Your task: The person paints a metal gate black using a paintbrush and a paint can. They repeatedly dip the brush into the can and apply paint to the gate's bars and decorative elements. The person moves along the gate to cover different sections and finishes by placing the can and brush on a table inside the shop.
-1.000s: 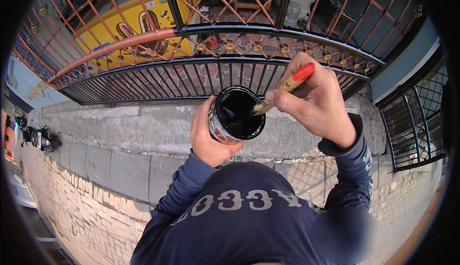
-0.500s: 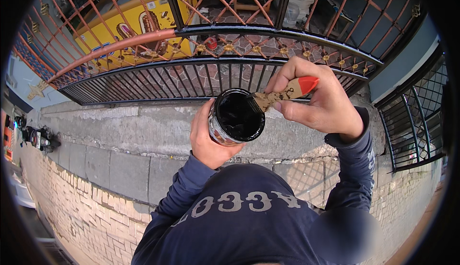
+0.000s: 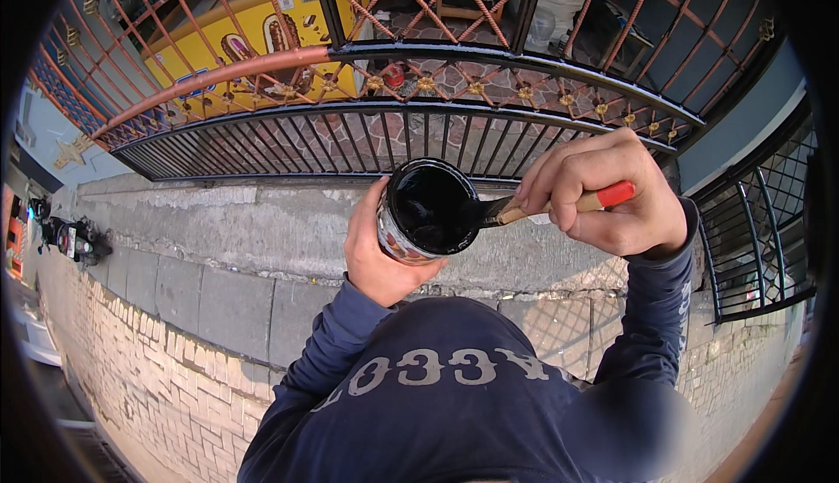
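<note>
Pinching a wooden, red-ended paintbrush [image 3: 513, 213], the right hand [image 3: 612, 181] holds its blackened bristles at the right rim of a round, open black-paint can [image 3: 395, 240], cupped from the near left by the left hand [image 3: 374, 257]; steady the can, wiping lightly to limit drips.

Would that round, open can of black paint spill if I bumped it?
The round, open can would probably slosh: its top is uncovered and glossy black paint sits inside. Its black-smeared rim might feel slippery. The bare left hand cupping it probably steadies it.
</note>
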### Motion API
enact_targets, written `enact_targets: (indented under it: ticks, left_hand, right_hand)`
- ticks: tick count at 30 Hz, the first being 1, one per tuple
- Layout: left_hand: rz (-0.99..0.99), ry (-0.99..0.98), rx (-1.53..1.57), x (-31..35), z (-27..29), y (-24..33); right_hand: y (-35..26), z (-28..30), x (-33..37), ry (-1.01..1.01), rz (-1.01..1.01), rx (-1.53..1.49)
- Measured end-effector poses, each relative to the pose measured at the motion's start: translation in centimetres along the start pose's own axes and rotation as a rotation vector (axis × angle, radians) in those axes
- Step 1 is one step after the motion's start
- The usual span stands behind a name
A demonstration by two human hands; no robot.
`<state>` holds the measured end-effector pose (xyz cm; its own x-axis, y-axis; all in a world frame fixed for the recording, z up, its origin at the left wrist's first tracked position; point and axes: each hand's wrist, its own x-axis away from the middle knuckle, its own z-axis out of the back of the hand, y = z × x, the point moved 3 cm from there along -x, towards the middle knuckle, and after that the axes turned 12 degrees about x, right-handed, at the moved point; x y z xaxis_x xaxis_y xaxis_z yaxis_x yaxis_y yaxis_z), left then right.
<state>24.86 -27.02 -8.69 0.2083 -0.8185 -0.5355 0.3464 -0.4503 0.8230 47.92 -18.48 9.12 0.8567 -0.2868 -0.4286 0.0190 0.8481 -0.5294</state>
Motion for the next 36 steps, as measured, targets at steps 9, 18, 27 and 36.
enact_targets:
  ticks: [9, 18, 27, 36]
  left_hand:
    - [-0.059, 0.019, -0.035, 0.4, -0.4, 0.8]
    - [-0.050, 0.027, -0.054, 0.8, -0.4, 0.7]
    - [-0.043, 0.013, -0.029, 0.8, -1.2, 0.9]
    - [-0.074, 0.012, -0.081, 0.7, -1.1, 1.1]
  right_hand:
    - [0.2, -1.5, 0.3, -0.068, 0.023, 0.015]
    - [-0.1, 0.2, 1.6, -0.010, 0.000, 0.032]
    - [-0.4, -0.7, 1.5, -0.002, -0.042, 0.070]
    - [-1.2, 0.7, 2.1, 0.107, -0.053, 0.013]
